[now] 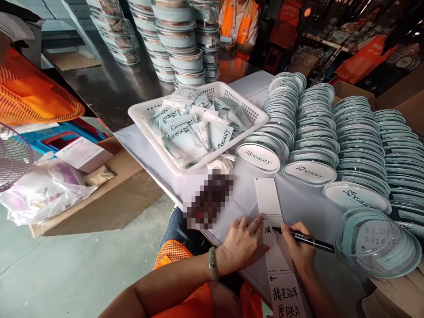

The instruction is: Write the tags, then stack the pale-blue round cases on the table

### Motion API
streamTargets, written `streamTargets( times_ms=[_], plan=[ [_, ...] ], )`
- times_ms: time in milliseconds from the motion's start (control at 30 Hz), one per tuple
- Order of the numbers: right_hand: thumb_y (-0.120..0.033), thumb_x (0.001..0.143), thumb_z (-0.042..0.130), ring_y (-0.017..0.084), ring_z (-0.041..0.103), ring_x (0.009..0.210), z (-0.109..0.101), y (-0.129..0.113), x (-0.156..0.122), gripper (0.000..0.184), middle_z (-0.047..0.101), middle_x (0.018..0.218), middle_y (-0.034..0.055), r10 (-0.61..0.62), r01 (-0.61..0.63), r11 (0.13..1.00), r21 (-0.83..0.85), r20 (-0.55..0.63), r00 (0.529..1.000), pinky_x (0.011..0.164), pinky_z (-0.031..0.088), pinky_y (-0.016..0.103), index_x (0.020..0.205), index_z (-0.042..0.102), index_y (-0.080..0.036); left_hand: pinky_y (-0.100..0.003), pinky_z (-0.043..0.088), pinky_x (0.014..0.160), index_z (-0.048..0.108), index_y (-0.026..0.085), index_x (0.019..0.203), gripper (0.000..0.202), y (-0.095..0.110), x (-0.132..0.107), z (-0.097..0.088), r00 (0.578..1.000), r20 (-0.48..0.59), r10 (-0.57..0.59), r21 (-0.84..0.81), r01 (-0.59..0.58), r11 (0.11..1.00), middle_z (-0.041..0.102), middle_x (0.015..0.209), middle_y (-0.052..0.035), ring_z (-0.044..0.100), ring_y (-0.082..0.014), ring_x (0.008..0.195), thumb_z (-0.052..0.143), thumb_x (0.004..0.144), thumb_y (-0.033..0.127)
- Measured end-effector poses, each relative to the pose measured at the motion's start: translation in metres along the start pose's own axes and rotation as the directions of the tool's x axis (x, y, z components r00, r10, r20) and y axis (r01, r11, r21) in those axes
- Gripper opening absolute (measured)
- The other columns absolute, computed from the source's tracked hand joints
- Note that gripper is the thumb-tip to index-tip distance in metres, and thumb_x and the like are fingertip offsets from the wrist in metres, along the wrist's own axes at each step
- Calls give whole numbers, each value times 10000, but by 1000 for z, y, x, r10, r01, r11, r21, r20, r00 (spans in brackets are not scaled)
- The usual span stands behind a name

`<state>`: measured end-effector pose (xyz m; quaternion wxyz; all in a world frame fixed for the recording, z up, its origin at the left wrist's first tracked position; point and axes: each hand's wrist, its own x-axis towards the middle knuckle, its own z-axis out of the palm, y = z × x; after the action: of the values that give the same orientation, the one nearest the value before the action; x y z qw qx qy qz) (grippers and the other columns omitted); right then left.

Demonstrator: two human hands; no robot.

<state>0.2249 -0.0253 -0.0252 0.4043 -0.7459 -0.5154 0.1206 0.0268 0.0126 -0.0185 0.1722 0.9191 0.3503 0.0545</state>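
My right hand grips a black marker pen, its tip at the paper beside one handwritten character. A long strip of white labels lies on the table under both hands. Its lower section carries several characters in black ink; the topmost section bears only small print. My left hand rests flat on the strip's left edge, fingers stretched out and holding nothing. A green bangle circles my left wrist.
A white basket of printed sachets stands beyond my hands. Rows of oval boxes fill the right side, with a clear container nearest. Stacked round containers rise behind. A person in an orange vest sits farther back.
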Motion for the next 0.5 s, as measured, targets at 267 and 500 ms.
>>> streamTargets(
  times_ms=[267,500],
  plan=[
    [-691,804,645,120,479,462,3,4,0,538,513,497,-24,-4,4,1000,14,-33,999,467,413,241,585,476,-230,-417,551,840,536,131,1469,666,1,0,-2,1000,19,-9,-16,10,1000,446,1577,-110,591,-298,1130,447,1004,600],
    [-682,813,645,120,479,450,2,3,1,533,517,488,-22,-52,52,999,-9,-37,998,455,398,243,585,482,-229,-397,550,831,540,127,1463,666,1,0,-1,1000,-3,-6,-2,6,1000,457,1571,-102,606,-292,1114,454,1002,600]
  ],
)
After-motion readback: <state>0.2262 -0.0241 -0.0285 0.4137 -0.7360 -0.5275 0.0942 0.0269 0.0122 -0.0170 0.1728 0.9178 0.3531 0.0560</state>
